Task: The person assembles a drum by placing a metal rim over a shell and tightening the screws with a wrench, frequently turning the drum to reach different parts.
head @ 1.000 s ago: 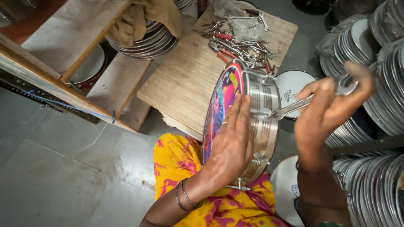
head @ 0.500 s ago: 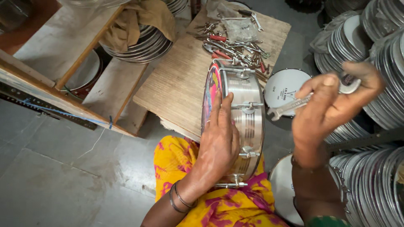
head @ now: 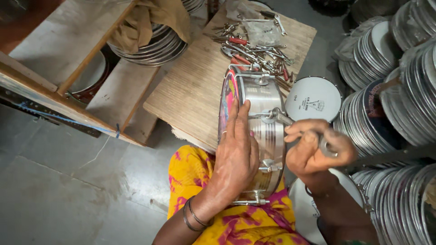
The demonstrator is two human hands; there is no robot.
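The small drum (head: 265, 136) stood on edge at the near edge of the wooden desk (head: 190, 90), its lower part resting against the person's lap, its colourful printed head turned to the left and its polished metal shell facing up. The left hand (head: 236, 156) lay flat against that printed head and the rim, fingers (head: 240, 120) stretched out and pressing rather than clenched around anything, steadying the drum. The right hand (head: 313, 152) was closed tightly on a metal spanner (head: 290, 123), whose far end sat on one of the tension lugs on the shell.

The shell looked rigid and smooth, probably slippery under bare skin, and the drum seemed fairly light for its size. The stretched head would likely dent or tear under a sharp point, so the hoop rim and the lug rods appeared the safer places to take hold.

A heap of loose spanners and tools (head: 254, 50) lay towards the far edge of the desk. Stacks of metal hoops and drum frames (head: 395, 81) stood to the right, well apart from the hands.
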